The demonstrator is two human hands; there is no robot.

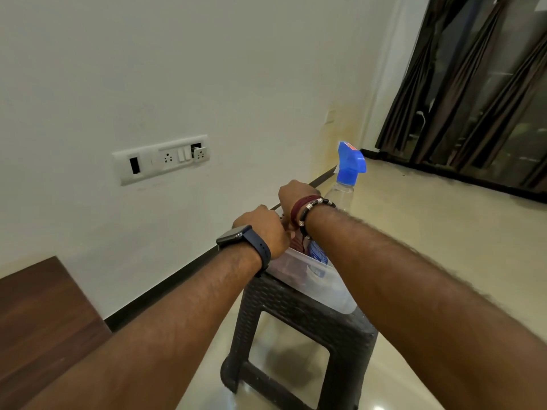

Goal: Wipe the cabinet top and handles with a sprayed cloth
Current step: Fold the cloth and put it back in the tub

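Observation:
A clear spray bottle [343, 196] with a blue trigger head stands in a translucent plastic box [322, 291] on a dark stool. Both my hands reach into that box. My left hand [263, 232], with a dark watch on its wrist, has its fingers curled down onto a maroon cloth [298, 244] that shows only as a small patch between my wrists. My right hand [296, 193], with bracelets on its wrist, is bent down just left of the bottle, its fingers hidden behind the wrist. The brown wooden cabinet top [44, 321] lies at the lower left.
The dark woven-pattern stool [296, 318] stands on a glossy beige floor [444, 232] near a white wall. A switch and socket panel [161, 159] is on the wall. Dark curtains [473, 84] hang over a glass door at the right.

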